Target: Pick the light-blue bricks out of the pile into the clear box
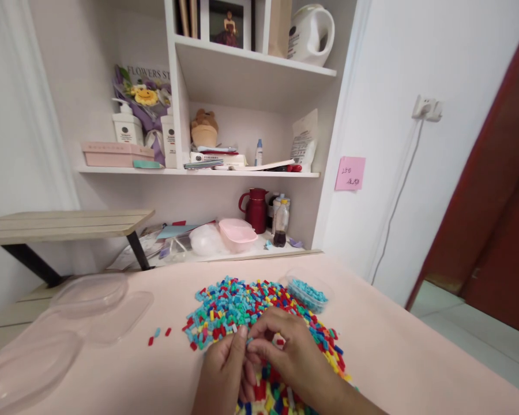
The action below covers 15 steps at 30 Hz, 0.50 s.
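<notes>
Many small plastic bricks in light blue, red, yellow, green and dark blue lie heaped on the pink tabletop. Over the near part of this heap, my left hand and my right hand meet. Thumb and forefinger of my right hand pinch what looks like a tiny light-blue brick, mostly covered by the fingertips. The fingers of my left hand are curled beside it, thumb raised, and whatever they hold is hidden. Behind my right hand stands a clear plastic tub with light-blue bricks in it.
Clear plastic containers and a flat clear lid lie at the left, with a few loose bricks nearby. A white shelf unit rises behind the table, holding a pink bowl, a dark red jug and a bottle.
</notes>
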Motion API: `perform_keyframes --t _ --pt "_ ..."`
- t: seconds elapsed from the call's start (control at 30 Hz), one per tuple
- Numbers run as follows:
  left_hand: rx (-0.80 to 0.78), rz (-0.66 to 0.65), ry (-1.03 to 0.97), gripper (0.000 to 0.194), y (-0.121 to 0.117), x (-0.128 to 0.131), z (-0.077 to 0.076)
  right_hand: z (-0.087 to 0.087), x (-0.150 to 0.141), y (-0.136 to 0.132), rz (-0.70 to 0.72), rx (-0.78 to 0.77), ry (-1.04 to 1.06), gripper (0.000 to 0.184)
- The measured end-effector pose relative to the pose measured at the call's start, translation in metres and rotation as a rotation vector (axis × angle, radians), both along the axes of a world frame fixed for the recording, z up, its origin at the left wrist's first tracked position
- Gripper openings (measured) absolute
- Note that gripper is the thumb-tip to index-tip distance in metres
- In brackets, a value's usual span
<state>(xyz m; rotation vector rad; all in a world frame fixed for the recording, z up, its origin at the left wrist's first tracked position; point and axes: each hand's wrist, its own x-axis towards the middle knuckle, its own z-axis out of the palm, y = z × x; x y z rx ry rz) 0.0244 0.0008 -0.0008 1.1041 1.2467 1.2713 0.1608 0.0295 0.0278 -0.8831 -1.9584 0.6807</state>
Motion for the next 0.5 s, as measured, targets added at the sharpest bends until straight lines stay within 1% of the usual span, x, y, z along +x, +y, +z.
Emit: perform_keyframes --t 0.07,0.17,0.3,0.37,0.43,0.47,0.5 --pt "0.01 0.006 0.022 0.061 -0.001 -0.001 0.002 0.002 0.0 -0.001 -0.012 0.01 -0.004 0.008" --pt "0.056 0.054 0.068 0.059 -0.003 -0.002 0.004 0.004 0.0 -0.002 -0.028 0.035 -0.017 0.011" --pt "0.167 0.098 0.185 0.057 -0.006 -0.003 0.008 0.006 0.001 -0.002 -0.003 0.097 0.002 0.006" --pt "0.24 0.133 0.244 0.053 -0.008 -0.004 0.011 0.011 0.007 0.001 0.005 0.133 0.04 0.005" --pt "0.322 0.188 0.299 0.046 -0.012 -0.007 0.014 0.02 0.02 0.008 -0.037 0.151 0.097 0.006" --pt "0.366 0.219 0.328 0.042 -0.014 -0.008 0.017 0.025 0.029 0.012 -0.082 0.149 0.13 0.007" --pt "0.413 0.251 0.361 0.039 -0.016 -0.009 0.019 0.03 0.04 0.018 -0.157 0.125 0.194 0.009"
